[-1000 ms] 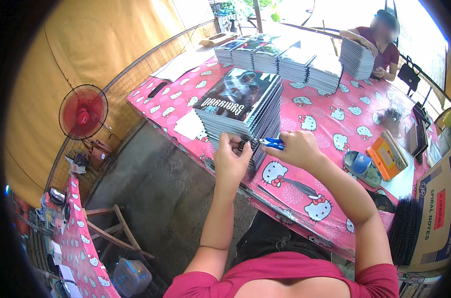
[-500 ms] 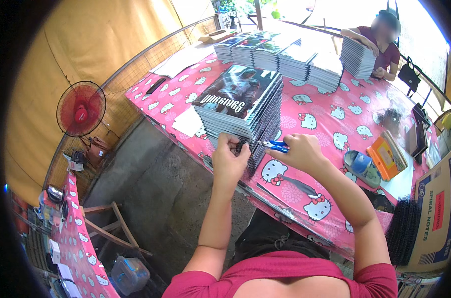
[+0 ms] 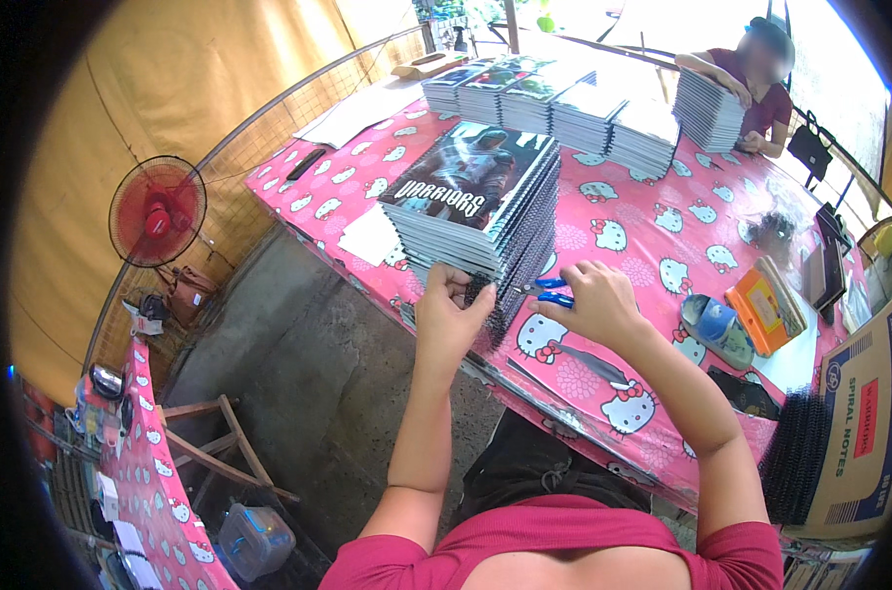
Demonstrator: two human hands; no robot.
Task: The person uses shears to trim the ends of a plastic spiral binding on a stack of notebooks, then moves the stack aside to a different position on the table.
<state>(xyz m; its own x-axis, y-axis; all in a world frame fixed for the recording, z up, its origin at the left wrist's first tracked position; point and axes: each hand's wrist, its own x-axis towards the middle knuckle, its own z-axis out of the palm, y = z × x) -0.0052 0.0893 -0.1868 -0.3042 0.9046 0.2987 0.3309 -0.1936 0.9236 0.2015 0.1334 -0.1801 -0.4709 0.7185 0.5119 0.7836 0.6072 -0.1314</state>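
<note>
A tall stack of spiral notebooks [image 3: 465, 187] with a dark picture cover on top stands near the table's front edge. At its near corner my left hand [image 3: 451, 310] is closed, thumb and fingers pinching the bound edge of a lower notebook by its black spiral coil [image 3: 480, 288]. My right hand [image 3: 600, 303] grips small pliers [image 3: 554, 298] with blue handles. The handles are spread, and the metal jaws point at the coils, just right of my left fingertips. Whether the jaws touch a coil is too small to tell.
More notebook stacks [image 3: 574, 118] line the far side, where a person [image 3: 760, 88] rests an arm on one. To the right lie scissors [image 3: 598, 366], a blue pouch [image 3: 718, 329], an orange case [image 3: 760, 310], black coils [image 3: 795, 457] and a cardboard box [image 3: 859, 423]. A red fan [image 3: 158, 211] stands left.
The pliers' handles have spread apart, and my right hand has drawn the jaws slightly right, away from the coil end. My left hand keeps its pinch in nearly the same place.
</note>
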